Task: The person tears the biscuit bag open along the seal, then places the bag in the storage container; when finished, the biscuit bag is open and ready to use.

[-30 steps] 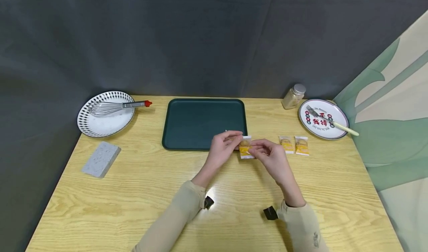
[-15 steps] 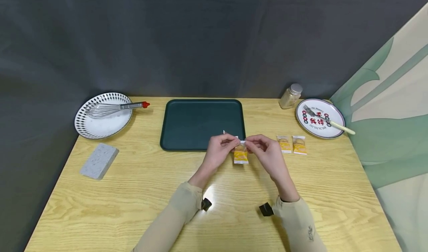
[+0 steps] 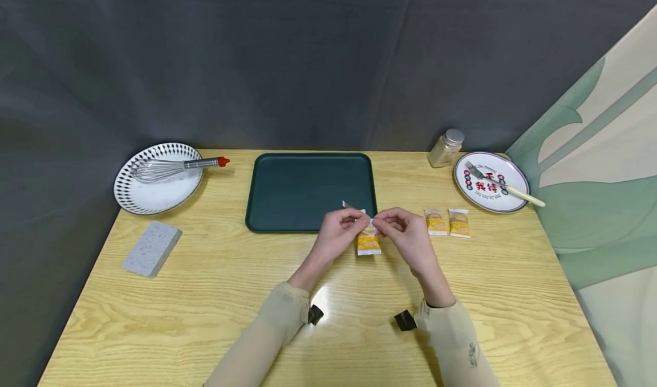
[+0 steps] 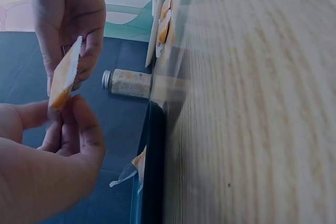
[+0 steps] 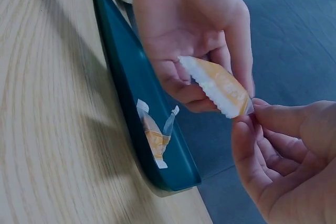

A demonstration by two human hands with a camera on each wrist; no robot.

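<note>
Orange-and-white snack packet [image 3: 369,241] is hanging in the air just in front of the green tray's [image 3: 287,187] near edge; left hand [image 3: 336,234] and right hand [image 3: 405,236] are both pinching its top seam, fingers curled on the crimped edge — packet dangling below. Judging by look: it's light, thin film, soft and crinkly, likely a bit slippery; contents probably crumbly, so best gripping at the serrated seam, not the middle. Count: one packet in hand; two more sealed packets [image 3: 447,222] lying side by side on the wooden table [image 3: 205,296] to the right; one torn wrapper [image 5: 154,136] sitting on the tray's near edge; two plates — one with a whisk [image 3: 169,167], one with a fork [image 3: 500,186]; one jar [image 3: 444,147]; one sponge [image 3: 151,248].
</note>
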